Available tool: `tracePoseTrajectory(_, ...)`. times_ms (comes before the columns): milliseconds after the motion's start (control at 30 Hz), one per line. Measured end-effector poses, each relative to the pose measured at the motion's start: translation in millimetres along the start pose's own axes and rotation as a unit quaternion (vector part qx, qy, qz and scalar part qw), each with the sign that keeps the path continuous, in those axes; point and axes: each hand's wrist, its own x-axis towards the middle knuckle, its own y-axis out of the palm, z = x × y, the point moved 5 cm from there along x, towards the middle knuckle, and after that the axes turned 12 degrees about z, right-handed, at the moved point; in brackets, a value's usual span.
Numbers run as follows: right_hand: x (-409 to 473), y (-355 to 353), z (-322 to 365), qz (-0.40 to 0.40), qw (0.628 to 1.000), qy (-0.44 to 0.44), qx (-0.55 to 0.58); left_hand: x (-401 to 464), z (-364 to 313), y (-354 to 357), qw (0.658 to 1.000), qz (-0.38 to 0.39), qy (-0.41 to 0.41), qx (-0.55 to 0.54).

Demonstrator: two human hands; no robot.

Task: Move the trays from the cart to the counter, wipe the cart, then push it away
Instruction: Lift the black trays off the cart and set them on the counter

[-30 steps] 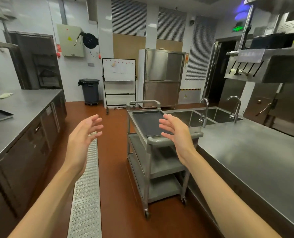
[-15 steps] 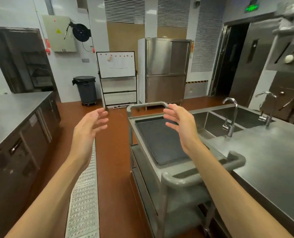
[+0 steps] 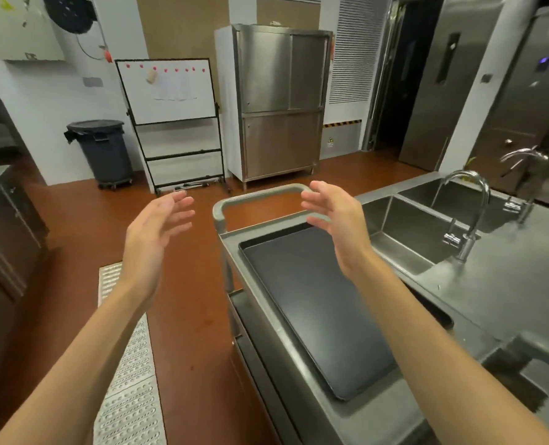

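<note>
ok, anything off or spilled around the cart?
Nothing stands out. The black tray lies flat and square on the cart top; both hands hover open, touching nothing. No spill shows on the floor.

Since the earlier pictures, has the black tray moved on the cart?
No. The black tray lies in the same place on the cart top; only the camera came closer.

Black tray (image 3: 315, 303); grey steel cart (image 3: 268, 319); red-brown floor (image 3: 189, 303); dark grey bin (image 3: 104, 149); white board (image 3: 167, 91).
</note>
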Motion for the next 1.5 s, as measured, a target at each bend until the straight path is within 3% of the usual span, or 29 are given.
tracePoseTrajectory(233,92.8,-7.0,-57.0,-0.131,0.990,0.036,0.023,150.3,84.0,21.6,0.988,0.153,-0.023,-0.016)
tracePoseTrajectory(533,146.4,-63.8,-159.0,-0.295,0.951,0.080,0.049,271.4,201.7,126.3,0.939,0.340,-0.053,-0.023)
tracePoseTrajectory(800,121.4,-70.9,-221.2,-0.422,0.890,0.169,0.032,289.6,287.1,197.3,0.861,0.497,-0.107,-0.030)
tracePoseTrajectory(933,94.6,-47.9,-243.4,-0.468,0.853,0.230,-0.029,282.3,319.4,204.7,0.794,0.603,-0.074,0.004)
tracePoseTrajectory(1000,77.6,-34.5,-259.7,-0.465,0.837,0.278,-0.077,275.3,341.4,203.4,0.759,0.647,-0.034,0.071)
tracePoseTrajectory(1100,51.7,-6.1,-289.3,-0.415,0.810,0.379,-0.168,251.8,373.9,192.3,0.665,0.727,0.022,0.172)
tracePoseTrajectory(1200,26.2,24.2,-315.9,-0.279,0.769,0.512,-0.263,230.4,403.5,174.2,0.584,0.776,0.041,0.234)
tracePoseTrajectory(1267,12.2,37.0,-329.6,-0.195,0.732,0.577,-0.306,221.8,417.9,163.1,0.554,0.789,0.064,0.258)
tracePoseTrajectory(1367,3.7,44.5,-335.6,-0.157,0.687,0.588,-0.398,214.4,430.5,150.6,0.533,0.778,0.145,0.298)
tracePoseTrajectory(1500,5.3,45.6,-338.5,-0.132,0.658,0.555,-0.492,210.9,437.9,145.3,0.574,0.728,0.198,0.320)
